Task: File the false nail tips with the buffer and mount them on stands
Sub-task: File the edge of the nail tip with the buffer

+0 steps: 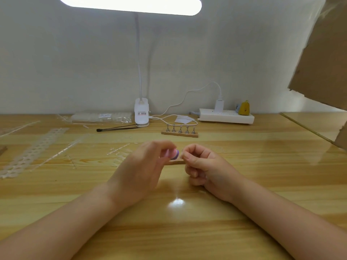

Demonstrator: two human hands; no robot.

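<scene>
Over the wooden table the left hand held a small pink-and-purple buffer pinched between its fingertips, the block blurred but plainly gripped at the hand's upper right. The right hand sat just beside it, fingers curled in, thumb and forefinger pressed together on something too small and pale to make out, most likely a nail tip, right against the buffer's end. Under the two hands a short wooden strip lay on the table, mostly hidden. Farther back stood a wooden base carrying five small metal stands in a row; whether any bore a tip could not be told. To the left lay clear plastic nail-tip strips and a bag of tips. A white clip lamp stood at the wall with its cable running to a white power strip, and a black-tipped tool lay before the lamp.
</scene>
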